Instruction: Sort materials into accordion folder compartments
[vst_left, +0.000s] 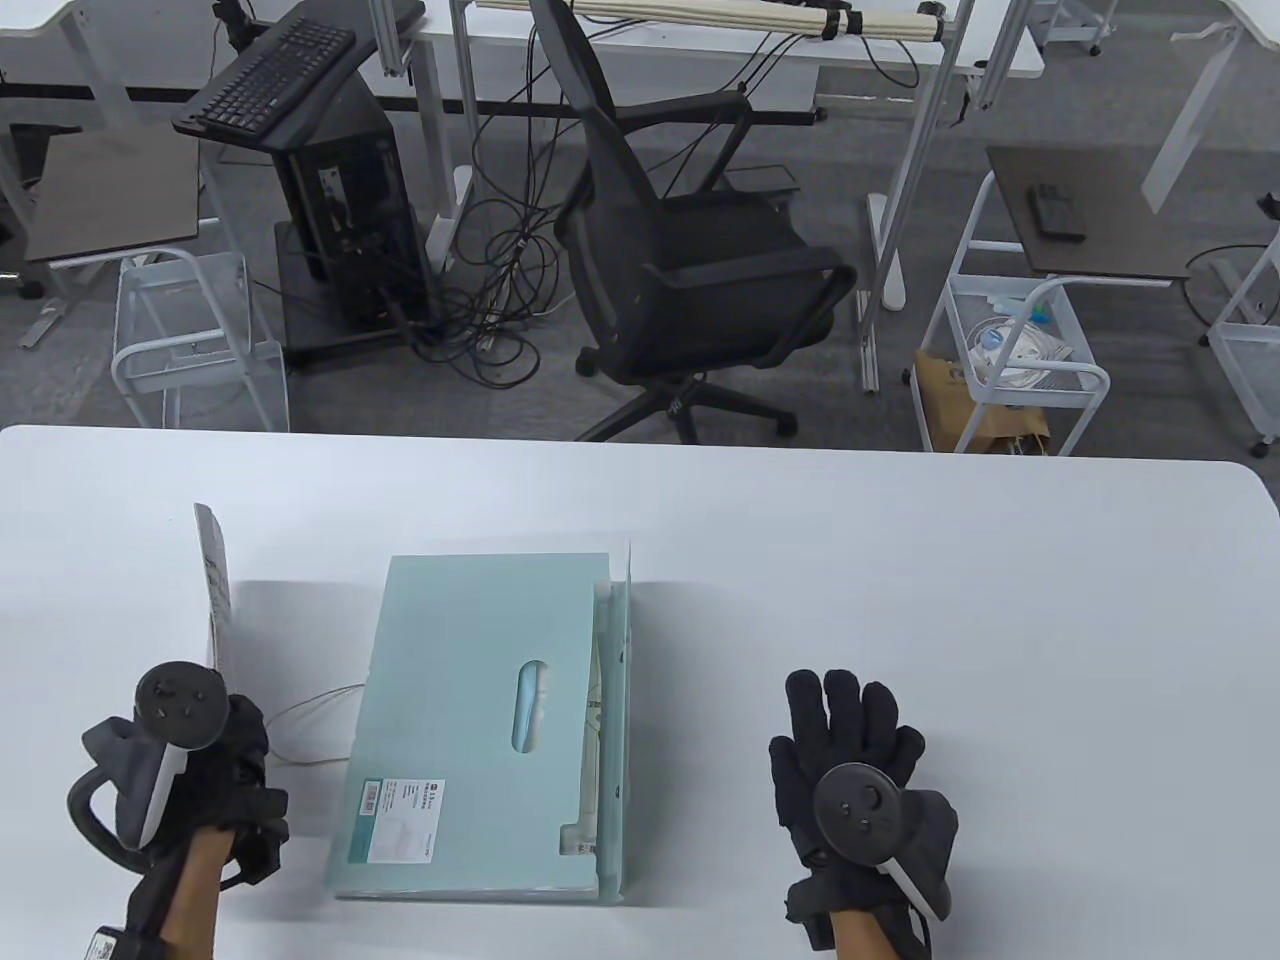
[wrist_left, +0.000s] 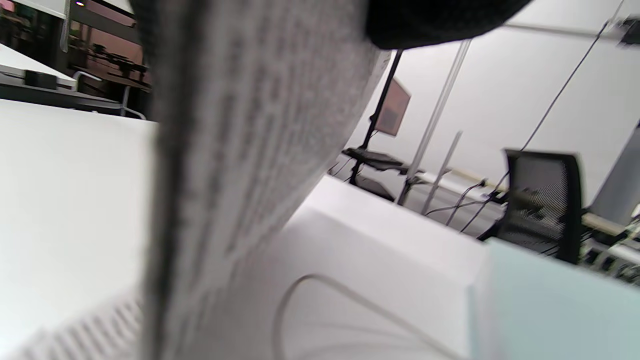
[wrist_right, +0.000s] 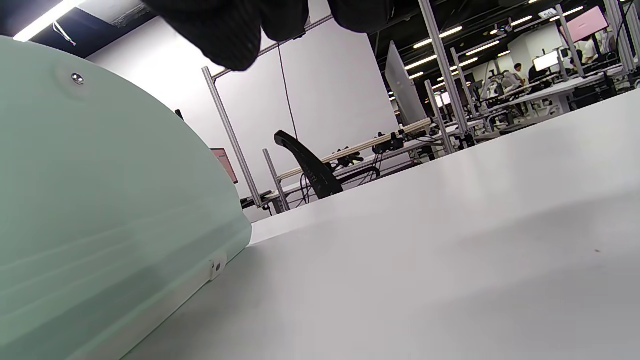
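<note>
While left hand (vst_left: 200, 760) pinches printed sheet (vst_left: 215, 590) upright beside accordion folder (vst_left: 480, 720) lying flat mid-bench, right hand (vst_left: 850, 770) rests spread; limp sheet could buckle, miss the compartments.

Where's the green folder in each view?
Table view: folder lies flat at centre, between the hands, flap standing on its right.
Left wrist view: only a pale green corner at lower right, behind the printed sheet.
Right wrist view: fills the left side, curved flap with rivet.
Shared landmark: black chair beyond the table.
</note>
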